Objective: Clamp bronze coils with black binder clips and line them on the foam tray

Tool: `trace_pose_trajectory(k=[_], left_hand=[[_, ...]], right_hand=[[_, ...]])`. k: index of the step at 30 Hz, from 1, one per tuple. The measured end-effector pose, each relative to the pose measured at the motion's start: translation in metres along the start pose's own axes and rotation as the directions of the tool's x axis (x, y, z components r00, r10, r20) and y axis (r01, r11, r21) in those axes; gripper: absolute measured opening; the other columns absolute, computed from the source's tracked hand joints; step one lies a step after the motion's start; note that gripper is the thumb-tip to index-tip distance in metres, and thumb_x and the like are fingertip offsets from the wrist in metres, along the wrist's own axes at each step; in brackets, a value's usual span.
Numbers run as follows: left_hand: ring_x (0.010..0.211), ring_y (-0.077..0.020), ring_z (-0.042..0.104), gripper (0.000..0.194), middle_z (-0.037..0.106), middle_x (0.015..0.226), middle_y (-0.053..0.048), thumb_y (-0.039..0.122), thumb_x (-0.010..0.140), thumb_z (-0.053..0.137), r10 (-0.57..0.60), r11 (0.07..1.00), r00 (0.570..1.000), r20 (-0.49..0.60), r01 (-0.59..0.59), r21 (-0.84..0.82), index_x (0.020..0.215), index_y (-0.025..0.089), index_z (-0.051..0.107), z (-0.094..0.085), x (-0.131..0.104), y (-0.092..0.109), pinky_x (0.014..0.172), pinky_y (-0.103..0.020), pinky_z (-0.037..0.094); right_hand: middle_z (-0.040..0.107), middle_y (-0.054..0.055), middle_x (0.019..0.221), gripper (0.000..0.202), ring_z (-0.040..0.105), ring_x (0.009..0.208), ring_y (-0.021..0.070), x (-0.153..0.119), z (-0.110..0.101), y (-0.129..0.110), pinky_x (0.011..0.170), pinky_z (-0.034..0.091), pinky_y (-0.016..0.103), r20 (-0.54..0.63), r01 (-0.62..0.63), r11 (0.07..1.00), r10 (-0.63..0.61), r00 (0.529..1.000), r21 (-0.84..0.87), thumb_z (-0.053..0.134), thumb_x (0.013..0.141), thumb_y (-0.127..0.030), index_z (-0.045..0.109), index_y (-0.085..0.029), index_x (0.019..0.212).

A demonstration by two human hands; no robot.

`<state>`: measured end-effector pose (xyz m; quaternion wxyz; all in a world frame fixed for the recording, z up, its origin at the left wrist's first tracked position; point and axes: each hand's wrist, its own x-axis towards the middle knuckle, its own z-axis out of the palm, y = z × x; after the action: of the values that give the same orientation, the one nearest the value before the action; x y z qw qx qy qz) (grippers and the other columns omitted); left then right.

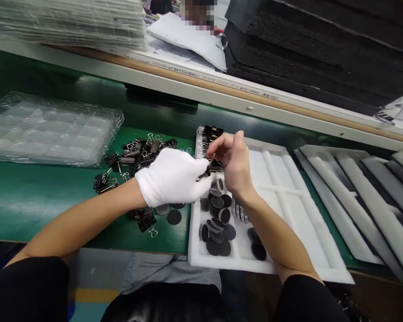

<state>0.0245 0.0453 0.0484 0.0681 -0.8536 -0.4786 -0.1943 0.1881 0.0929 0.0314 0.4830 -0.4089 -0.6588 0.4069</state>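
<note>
Nearest to us, the white foam tray [215,260] lies at the front edge of the counter [47,192], probably so that both our hands reach it easily. Its walls keep the dark discs [218,247] together in compartments; a few loose discs [174,217] lie just beside it, on the counter.

Above the left side of the tray, our gloved left hand [176,176] pinches a black clip [204,174] between thumb and fingers. We suppose the glove protects the surfaces from fingerprints. Our bare right hand [235,163] has its bent fingers at the same clip, maybe because bare skin feels small parts better; whether they grip it, we cannot tell.

The heap of clips [147,154] lies on the left hand's side, which seems convenient for picking, and a row of clips [213,132] sits in the tray's far left corner. Clear plastic trays [53,129] rest to the left, overlapping foam pieces [352,201] to the right. Farthest, the shelf [174,80] carries tall stacks, apparently to keep them off the counter.
</note>
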Motion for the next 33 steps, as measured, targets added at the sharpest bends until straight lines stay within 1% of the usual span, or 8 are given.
trace_pose_trajectory(k=[3,6,12,18,21,24,29,33], left_hand=[[0.044,-0.0232,0.058,0.044,0.057,0.047,-0.007,0.047,0.095,0.047,0.025,1.000,1.000,-0.004,-0.025,0.005,0.076,0.017,0.073,0.007,0.003,0.003,0.049,-0.032,0.016],[0.041,-0.0219,0.056,0.043,0.055,0.045,-0.006,0.046,0.095,0.049,0.038,0.999,0.999,-0.008,-0.038,0.018,0.071,0.017,0.071,0.012,0.005,0.001,0.048,-0.031,0.015],[0.042,-0.0206,0.054,0.040,0.054,0.045,-0.005,0.043,0.093,0.052,0.032,0.997,0.999,0.017,-0.033,0.063,0.067,0.019,0.068,0.020,0.006,-0.001,0.049,-0.032,0.015],[0.040,-0.0133,0.044,0.052,0.048,0.043,0.000,0.055,0.095,0.051,0.019,0.990,0.993,0.118,-0.002,-0.140,0.058,0.019,0.060,0.013,0.008,0.003,0.049,-0.031,0.020],[0.044,-0.0090,0.048,0.046,0.055,0.048,0.003,0.051,0.095,0.059,0.024,0.904,0.961,0.275,0.097,-0.416,0.063,0.019,0.065,-0.003,0.009,-0.004,0.049,-0.026,0.033],[0.047,-0.0083,0.057,0.036,0.067,0.059,0.004,0.051,0.093,0.066,-0.081,0.761,0.929,0.361,0.292,-0.580,0.076,0.020,0.074,-0.023,0.010,-0.012,0.048,-0.022,0.041],[0.060,-0.0132,0.072,0.023,0.077,0.075,0.000,0.044,0.089,0.074,-0.317,0.574,0.898,0.305,0.438,-0.692,0.093,0.021,0.077,-0.034,0.012,-0.019,0.052,-0.020,0.054],[0.066,-0.0182,0.076,0.026,0.078,0.078,-0.002,0.046,0.087,0.076,-0.392,0.555,0.888,0.242,0.438,-0.707,0.097,0.021,0.076,-0.019,0.011,-0.012,0.059,-0.026,0.061]], right_hand=[[0.055,0.006,0.067,0.081,0.059,0.070,0.0214,0.004,0.002,0.010,0.064,0.047,0.036,0.029,-0.059,0.998,0.058,0.998,0.020,0.016,0.089,-0.094,0.051,-0.026,0.064],[0.056,0.006,0.069,0.086,0.058,0.069,0.0206,0.009,0.001,0.018,0.063,0.046,0.035,0.089,-0.111,0.991,0.105,0.991,0.070,0.007,0.084,-0.098,0.050,-0.026,0.064],[0.053,0.005,0.067,0.085,0.052,0.062,0.0186,0.015,-0.002,0.032,0.060,0.042,0.034,0.173,-0.153,0.974,0.124,0.977,0.165,0.015,0.089,-0.094,0.057,-0.026,0.062],[0.039,0.002,0.053,0.083,0.040,0.051,0.0153,0.015,0.005,0.035,0.053,0.039,0.033,0.185,-0.237,0.929,0.189,0.964,0.284,0.015,0.090,-0.092,0.042,-0.026,0.047],[0.032,0.000,0.050,0.082,0.034,0.046,0.0140,0.015,0.010,0.037,0.047,0.036,0.032,0.251,-0.335,0.871,0.255,0.934,0.360,0.017,0.086,-0.095,0.035,-0.027,0.045],[0.026,-0.003,0.048,0.080,0.028,0.043,0.0126,0.016,0.014,0.044,0.041,0.028,0.030,0.317,-0.431,0.781,0.311,0.896,0.453,0.025,0.084,-0.098,0.033,-0.027,0.045],[0.022,-0.005,0.046,0.075,0.022,0.040,0.0106,0.021,0.013,0.058,0.040,0.022,0.028,0.250,-0.413,0.621,0.336,0.908,0.666,0.035,0.095,-0.083,0.028,-0.026,0.047],[0.024,-0.004,0.046,0.067,0.023,0.041,0.0101,0.030,0.006,0.064,0.044,0.024,0.028,0.065,-0.272,0.600,0.344,0.937,0.752,0.036,0.105,-0.058,0.026,-0.024,0.049]])
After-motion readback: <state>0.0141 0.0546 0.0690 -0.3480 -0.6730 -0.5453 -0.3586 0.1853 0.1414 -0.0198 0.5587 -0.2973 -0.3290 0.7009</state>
